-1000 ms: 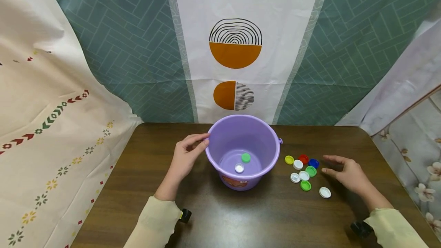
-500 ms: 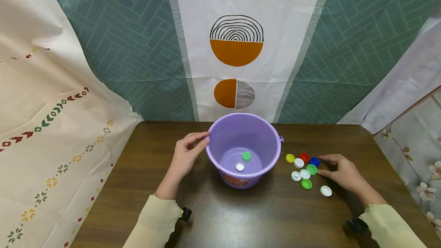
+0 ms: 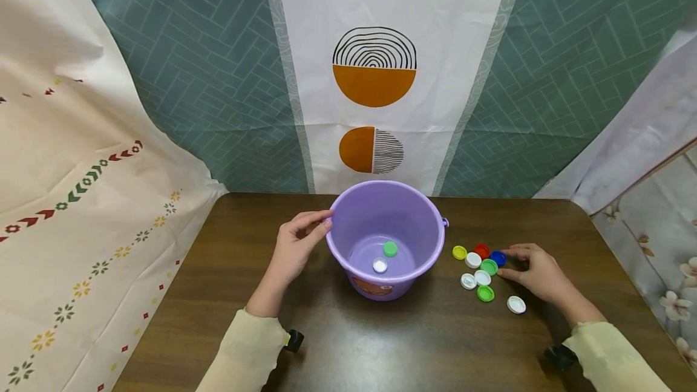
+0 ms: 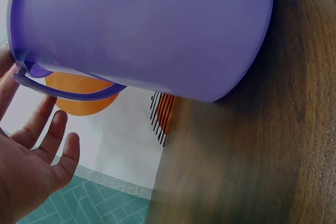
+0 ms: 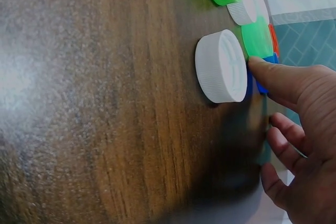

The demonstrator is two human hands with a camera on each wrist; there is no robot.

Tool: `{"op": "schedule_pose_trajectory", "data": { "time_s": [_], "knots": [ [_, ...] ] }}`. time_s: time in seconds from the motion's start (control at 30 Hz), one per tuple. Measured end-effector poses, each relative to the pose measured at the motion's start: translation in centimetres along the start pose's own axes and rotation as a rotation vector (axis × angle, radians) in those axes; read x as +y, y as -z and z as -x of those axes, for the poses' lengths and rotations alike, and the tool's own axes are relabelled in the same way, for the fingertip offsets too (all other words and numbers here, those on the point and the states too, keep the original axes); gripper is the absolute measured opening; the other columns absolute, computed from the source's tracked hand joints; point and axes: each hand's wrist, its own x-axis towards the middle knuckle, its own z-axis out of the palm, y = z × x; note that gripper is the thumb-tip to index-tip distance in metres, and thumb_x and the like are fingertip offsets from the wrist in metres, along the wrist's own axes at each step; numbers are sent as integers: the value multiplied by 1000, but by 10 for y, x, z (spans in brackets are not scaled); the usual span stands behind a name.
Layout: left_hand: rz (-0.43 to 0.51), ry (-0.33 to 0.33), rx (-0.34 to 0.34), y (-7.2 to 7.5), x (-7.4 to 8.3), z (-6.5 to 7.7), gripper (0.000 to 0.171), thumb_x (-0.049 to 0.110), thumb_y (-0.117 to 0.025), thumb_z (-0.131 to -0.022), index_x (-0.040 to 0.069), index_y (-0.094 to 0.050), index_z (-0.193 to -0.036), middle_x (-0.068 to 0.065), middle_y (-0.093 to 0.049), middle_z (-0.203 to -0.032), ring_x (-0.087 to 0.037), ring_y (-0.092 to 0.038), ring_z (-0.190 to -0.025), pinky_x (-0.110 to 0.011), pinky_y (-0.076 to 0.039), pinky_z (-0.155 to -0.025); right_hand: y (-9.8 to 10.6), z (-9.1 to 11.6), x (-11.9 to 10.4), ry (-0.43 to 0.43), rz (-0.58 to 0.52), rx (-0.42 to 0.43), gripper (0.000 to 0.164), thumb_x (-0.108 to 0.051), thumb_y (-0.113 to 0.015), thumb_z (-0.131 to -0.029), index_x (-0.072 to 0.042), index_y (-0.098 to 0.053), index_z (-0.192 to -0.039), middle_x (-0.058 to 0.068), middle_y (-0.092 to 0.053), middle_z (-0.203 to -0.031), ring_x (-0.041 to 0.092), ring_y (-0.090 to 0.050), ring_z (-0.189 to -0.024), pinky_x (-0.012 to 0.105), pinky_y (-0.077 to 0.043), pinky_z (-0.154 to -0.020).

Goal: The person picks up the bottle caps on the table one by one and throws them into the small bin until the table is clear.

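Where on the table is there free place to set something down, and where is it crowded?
Bare: the table at the front, between the two sleeves; on the left, between the left hand and patterned cloth; at the far right corner, beyond the right hand. Crowded: between the purple bucket and right hand, where caps cluster, one white cap apart.

One purple bucket [image 3: 392, 213] is standing on one table [image 3: 381, 343], with one handle [image 4: 79, 96] showing. Inside it two caps are lying: one green cap [image 3: 389, 249] and, at its seven o'clock, one white cap [image 3: 379, 265]. Nine caps are lying between three and four o'clock of the bucket: four white caps [image 3: 482, 277], two green caps [image 3: 485, 293], one yellow cap [image 3: 460, 253], one red cap [image 3: 481, 251], one blue cap [image 3: 498, 258]. Two hands are showing, one left hand [image 3: 291, 247] at nine o'clock, one right hand [image 3: 541, 274] past three; two sleeves [image 3: 245, 343] are showing at eight and four
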Motion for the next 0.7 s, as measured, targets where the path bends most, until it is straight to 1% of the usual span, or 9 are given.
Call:
{"op": "schedule_pose_trajectory", "data": {
  "time_s": [0.43,0.5,0.63,0.7],
  "knots": [
    [11,-3,-5,0,-3,-1,28,11,-67,-86,0,-67,-111,-18,-64,-109,-8,-55,-85,-17,-44,-64,-4,-1,1,-10,16,26,60,-49,-71,-78,-3,-64,-117,22,-49,-125,40,-49,-109,60,-40,-89],
    [17,-9,-2,0,-8,-2,27,12,-67,-86,1,-67,-111,-17,-64,-109,-8,-55,-86,-18,-44,-64,-5,-1,0,-13,17,27,59,-48,-70,-79,-4,-64,-117,22,-48,-125,40,-48,-109,60,-40,-89],
    [10,-24,8,1,-25,-4,26,17,-68,-86,10,-69,-110,-10,-65,-108,-10,-54,-85,-18,-44,-64,-6,-1,-1,-20,20,33,58,-48,-69,-80,-4,-64,-117,21,-48,-125,40,-49,-109,59,-40,-88],
    [4,-27,10,1,-30,-5,25,19,-68,-86,13,-70,-110,-7,-66,-108,-10,-54,-84,-18,-43,-63,-6,-1,-1,-23,22,35,59,-49,-69,-80,-4,-64,-117,21,-48,-125,39,-49,-109,59,-41,-88]
  ]
}}
